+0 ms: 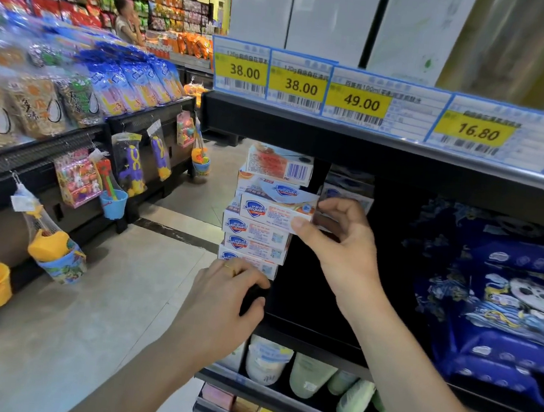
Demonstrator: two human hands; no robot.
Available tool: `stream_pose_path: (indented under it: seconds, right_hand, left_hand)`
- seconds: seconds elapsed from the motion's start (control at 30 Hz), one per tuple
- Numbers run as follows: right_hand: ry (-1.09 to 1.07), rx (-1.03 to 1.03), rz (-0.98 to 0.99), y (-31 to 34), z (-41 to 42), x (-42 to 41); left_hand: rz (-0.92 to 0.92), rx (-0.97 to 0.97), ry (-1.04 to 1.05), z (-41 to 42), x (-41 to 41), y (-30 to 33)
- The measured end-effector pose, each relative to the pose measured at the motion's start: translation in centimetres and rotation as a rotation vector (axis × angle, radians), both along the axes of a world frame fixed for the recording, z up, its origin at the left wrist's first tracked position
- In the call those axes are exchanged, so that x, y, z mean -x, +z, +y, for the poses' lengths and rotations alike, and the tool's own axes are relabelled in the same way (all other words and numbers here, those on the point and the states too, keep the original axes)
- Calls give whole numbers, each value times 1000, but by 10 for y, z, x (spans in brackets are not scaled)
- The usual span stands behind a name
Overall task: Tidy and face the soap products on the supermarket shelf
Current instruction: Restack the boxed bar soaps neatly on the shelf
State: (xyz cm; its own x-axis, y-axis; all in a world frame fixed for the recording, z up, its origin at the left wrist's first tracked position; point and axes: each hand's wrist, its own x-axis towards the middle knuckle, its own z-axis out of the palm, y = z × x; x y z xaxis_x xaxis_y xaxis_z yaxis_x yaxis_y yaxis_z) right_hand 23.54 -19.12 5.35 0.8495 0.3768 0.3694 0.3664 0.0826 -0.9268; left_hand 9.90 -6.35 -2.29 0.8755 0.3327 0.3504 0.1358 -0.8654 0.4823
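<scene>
A stack of white Safeguard soap boxes (255, 237) stands at the left end of the black shelf (311, 330). My right hand (334, 242) pinches one white soap box (273, 212) by its right end, thumb below and fingers above, at the stack's upper part. More boxes lie above it, the top one (280, 164) showing a barcode. My left hand (224, 298), with a ring, grips the shelf's dark left corner just under the stack's lowest box (251, 264). Another soap box (345, 193) sits deeper in the shelf behind my right hand.
Blue patterned packs (502, 297) fill the shelf's right side. Yellow price tags (362, 103) line the shelf edge above. Pale pouches (310, 374) stand on the lower shelf. Left of the aisle floor (89, 337) are hanging toy buckets (113, 202) and snack bags. A person (125, 19) stands far back.
</scene>
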Motion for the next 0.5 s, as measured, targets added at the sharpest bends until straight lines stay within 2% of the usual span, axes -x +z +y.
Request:
stream_pose_path:
  seconds: [0.5]
  right_hand:
    - [-56,84,-92,-2,8,3]
  left_hand:
    - [-37,36,-35,-9,-12,-3]
